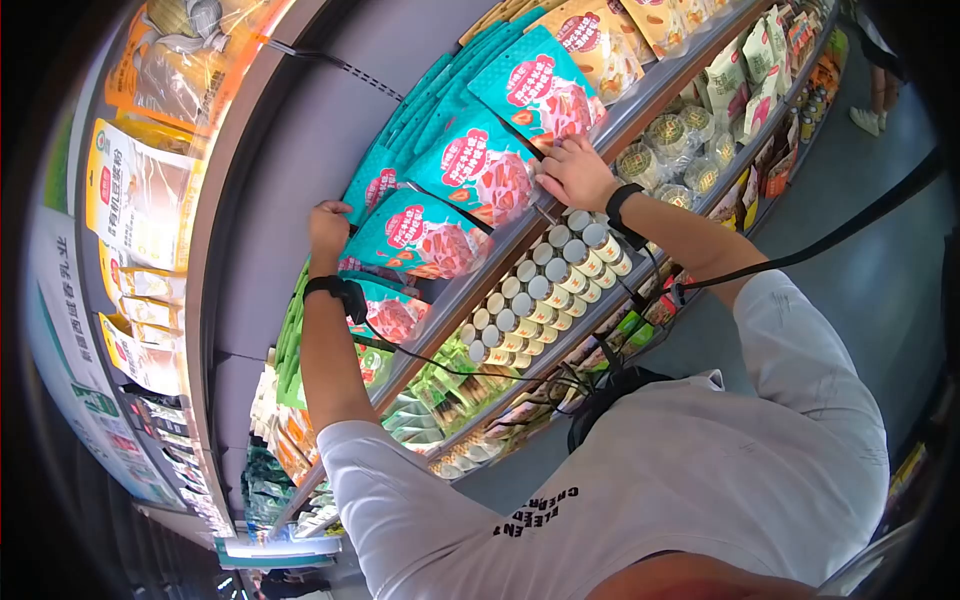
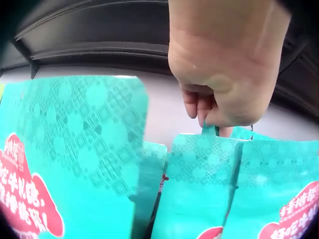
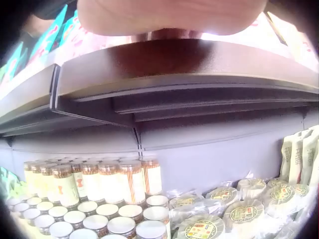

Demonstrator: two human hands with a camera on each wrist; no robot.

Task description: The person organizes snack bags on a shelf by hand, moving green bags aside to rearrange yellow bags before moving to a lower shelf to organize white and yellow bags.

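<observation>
Teal snack bags (image 1: 475, 165) printed with pink pictures and white-on-pink lettering stand in overlapping rows on the upper shelf. My left hand (image 1: 328, 232) is at the back of the row. In the left wrist view its thumb and fingers pinch the top edge of a teal bag (image 2: 212, 130); another teal bag (image 2: 75, 149) stands larger and nearer at left. My right hand (image 1: 575, 172) rests at the lower corner of a front teal bag (image 1: 535, 85), by the shelf edge. In the right wrist view, the palm (image 3: 169, 15) hides most of its fingers.
The brown shelf edge (image 3: 164, 62) runs below the bags. On the shelf beneath stand lidded jars (image 3: 99, 181) and clear-wrapped round packs (image 3: 244, 211). Orange bags (image 1: 590, 40) stand beyond the teal ones. A black strap (image 1: 850, 230) crosses near my right arm.
</observation>
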